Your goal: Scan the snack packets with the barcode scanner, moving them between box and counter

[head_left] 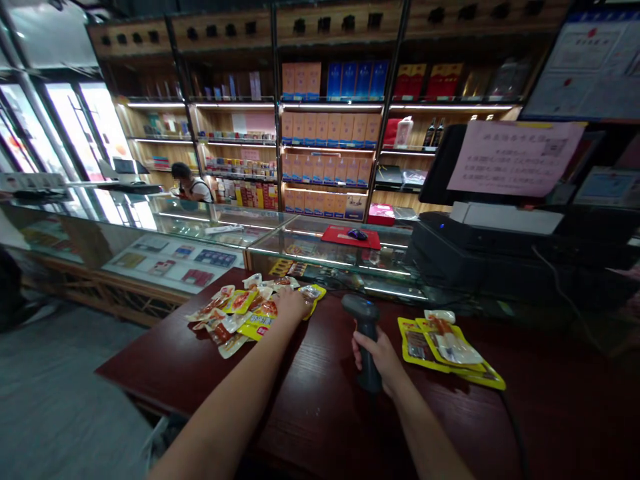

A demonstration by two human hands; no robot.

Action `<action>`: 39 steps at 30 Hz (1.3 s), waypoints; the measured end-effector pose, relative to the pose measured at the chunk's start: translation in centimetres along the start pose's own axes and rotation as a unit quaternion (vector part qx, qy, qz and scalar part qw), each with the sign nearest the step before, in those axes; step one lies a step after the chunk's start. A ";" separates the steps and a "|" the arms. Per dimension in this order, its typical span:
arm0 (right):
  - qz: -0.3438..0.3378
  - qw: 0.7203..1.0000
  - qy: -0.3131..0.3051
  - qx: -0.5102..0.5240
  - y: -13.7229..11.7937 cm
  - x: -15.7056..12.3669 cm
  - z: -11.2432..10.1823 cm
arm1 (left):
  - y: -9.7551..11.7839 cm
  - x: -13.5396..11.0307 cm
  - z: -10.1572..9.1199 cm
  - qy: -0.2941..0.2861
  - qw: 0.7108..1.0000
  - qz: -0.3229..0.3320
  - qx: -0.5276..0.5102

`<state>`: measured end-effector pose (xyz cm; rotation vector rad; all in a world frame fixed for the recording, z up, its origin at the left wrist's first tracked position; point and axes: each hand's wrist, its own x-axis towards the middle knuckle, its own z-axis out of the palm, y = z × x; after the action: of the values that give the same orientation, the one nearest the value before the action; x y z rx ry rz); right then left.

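Note:
My right hand [380, 357] is closed round the grip of a dark handheld barcode scanner [366, 333], held upright over the dark red wooden counter [320, 400]. My left hand [291, 303] reaches forward onto a pile of several yellow and clear snack packets [240, 313], with its fingers resting on one packet [311, 293] at the pile's right edge. Whether those fingers grip it is hidden. To the right of the scanner lie a few more yellow snack packets [445, 347], apart from both hands.
A black cash register with a screen [500, 220] stands at the right. Glass display cases [200, 233] run behind the counter, with a red mouse pad and mouse [353, 235] on top. Shelves of boxed goods [325, 133] fill the wall. A person [187, 183] sits far left.

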<state>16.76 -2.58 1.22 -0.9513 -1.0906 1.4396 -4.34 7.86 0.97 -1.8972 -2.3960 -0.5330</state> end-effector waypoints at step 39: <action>0.006 0.999 0.051 0.001 0.2 -0.3 -1.1 | 3.4 -1.0 3.8 -0.086 0.966 0.011 -0.244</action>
<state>17.82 -2.71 0.69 -1.0200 -1.0096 1.3859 -0.16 8.69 -2.00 -2.2291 -2.5190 -1.0863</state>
